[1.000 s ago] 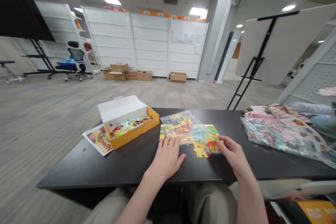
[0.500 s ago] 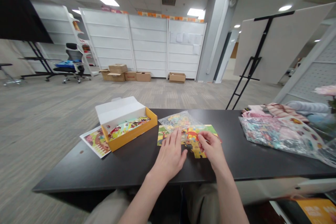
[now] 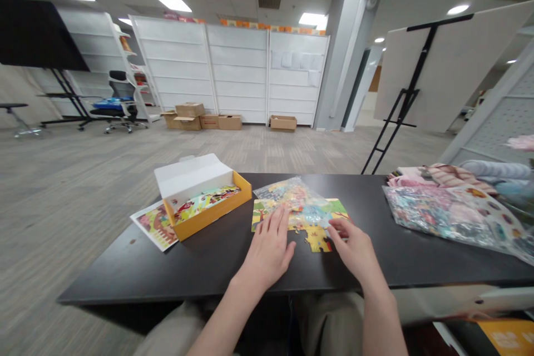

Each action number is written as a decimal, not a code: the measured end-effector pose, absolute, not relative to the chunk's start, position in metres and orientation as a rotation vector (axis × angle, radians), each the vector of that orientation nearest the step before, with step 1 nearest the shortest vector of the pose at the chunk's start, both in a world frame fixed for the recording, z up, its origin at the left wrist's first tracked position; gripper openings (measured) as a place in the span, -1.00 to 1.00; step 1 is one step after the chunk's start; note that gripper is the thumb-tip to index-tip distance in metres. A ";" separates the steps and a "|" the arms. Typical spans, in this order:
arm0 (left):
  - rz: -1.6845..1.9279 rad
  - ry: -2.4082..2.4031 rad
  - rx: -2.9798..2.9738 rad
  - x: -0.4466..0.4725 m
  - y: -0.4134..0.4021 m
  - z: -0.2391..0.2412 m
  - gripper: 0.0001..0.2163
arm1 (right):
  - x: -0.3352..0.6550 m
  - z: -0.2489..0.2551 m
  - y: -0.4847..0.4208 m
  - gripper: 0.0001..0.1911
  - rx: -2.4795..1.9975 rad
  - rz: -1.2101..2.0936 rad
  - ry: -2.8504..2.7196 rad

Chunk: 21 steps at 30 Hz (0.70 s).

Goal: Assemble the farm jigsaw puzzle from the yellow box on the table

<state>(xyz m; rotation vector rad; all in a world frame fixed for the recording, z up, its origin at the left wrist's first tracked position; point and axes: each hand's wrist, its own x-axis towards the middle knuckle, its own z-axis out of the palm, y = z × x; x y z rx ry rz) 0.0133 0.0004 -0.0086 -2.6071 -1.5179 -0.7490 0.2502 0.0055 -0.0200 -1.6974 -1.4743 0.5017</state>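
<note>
A colourful, partly joined jigsaw puzzle (image 3: 311, 228) lies on the black table (image 3: 208, 267) in front of me. A clear plastic bag of loose pieces (image 3: 292, 196) rests on its far part. My left hand (image 3: 269, 247) lies flat with fingers stretched out on the puzzle's left side. My right hand (image 3: 354, 250) rests on the puzzle's right edge, fingers spread and pressing down, next to a jutting yellow piece (image 3: 317, 240).
An open yellow box (image 3: 208, 200) with puzzle sheets stands at the left, a printed sheet (image 3: 152, 223) beside it. A large plastic bag of colourful items (image 3: 450, 214) and folded cloths (image 3: 438, 175) lie at the right. An easel (image 3: 400, 100) stands beyond the table.
My right hand has shifted right and nearer to me, from the puzzle's middle to its right edge. The left hand has stayed put.
</note>
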 end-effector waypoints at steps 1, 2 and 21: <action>-0.777 -1.502 -2.607 0.013 -0.001 -0.006 -0.40 | 0.257 -0.021 0.002 -0.69 -1.790 0.440 -1.518; -0.812 -1.475 -2.613 0.013 -0.002 -0.003 -0.44 | 0.262 -0.021 -0.001 -0.69 -1.854 0.400 -1.553; -0.609 -1.251 -2.958 0.042 -0.012 -0.005 -0.80 | 0.229 -0.021 0.000 -0.78 -1.663 0.557 -1.555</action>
